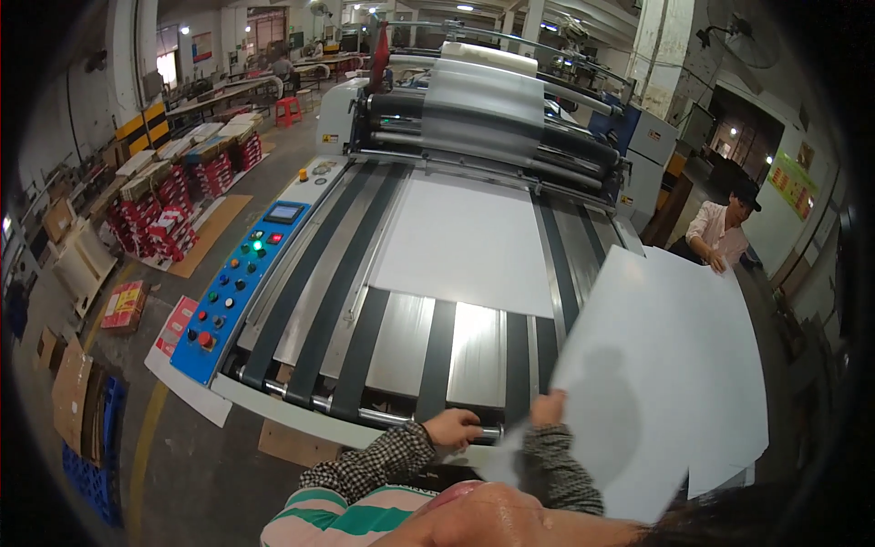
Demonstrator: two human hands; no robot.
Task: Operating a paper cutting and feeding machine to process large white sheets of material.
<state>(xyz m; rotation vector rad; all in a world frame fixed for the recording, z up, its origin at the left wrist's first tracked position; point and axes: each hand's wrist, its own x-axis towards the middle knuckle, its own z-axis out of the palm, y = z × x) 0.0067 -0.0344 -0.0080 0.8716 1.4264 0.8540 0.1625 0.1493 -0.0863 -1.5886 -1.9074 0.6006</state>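
At lower centre, a sheet [606, 374] is pinched by the right hand [549, 409], fingers partly hidden; the left hand [450, 428], half-curled and seemingly empty, is held near a roller [383, 417], contact unclear.

The machine's dark-belted steel feed bed [398, 351] carries a blank white sheet [460, 242], flat toward one o'clock.

Worn on the person's head, the wide fisheye camera looked forward and down. The bare left hand [453, 428] and the bare right hand [548, 408] were near, low in the view; the grey metal machine with black belts [478, 346] spread beyond them, with a tall white pillar [661, 55] far behind.
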